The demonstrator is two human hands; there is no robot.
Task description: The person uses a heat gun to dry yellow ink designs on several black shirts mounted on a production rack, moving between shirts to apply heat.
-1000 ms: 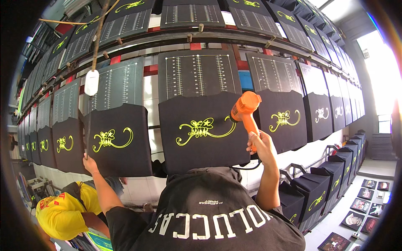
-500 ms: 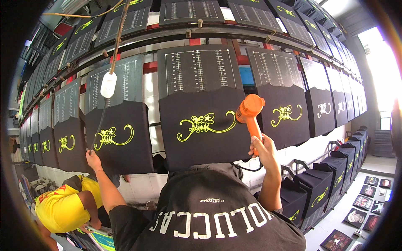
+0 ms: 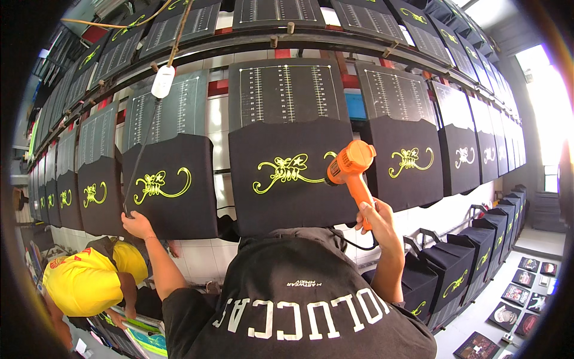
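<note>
My right hand (image 3: 378, 218) is closed around the handle of an orange heat gun (image 3: 354, 164). Its dark nozzle points left, just over the right tail of a yellow-green printed design (image 3: 284, 170) on black fabric (image 3: 287, 212). That fabric covers the lower part of a dark board (image 3: 287, 90) with white ruled scales. On the left, my left hand (image 3: 138, 225) grips a black cord (image 3: 142, 152), which runs up to a hanging white socket (image 3: 162, 82). Beside that hand lies another printed black piece (image 3: 173, 212).
Rows of similar boards run left and right, with a metal rail (image 3: 239, 43) behind. A person in a yellow shirt (image 3: 84, 284) bends at lower left. Black-covered boards (image 3: 445, 263) stand at lower right, near pictures (image 3: 478, 346) on the floor.
The heat gun has moved slightly down and left over the print. The white socket has shifted up and right in the picture. The person in yellow has moved a little left and down.
</note>
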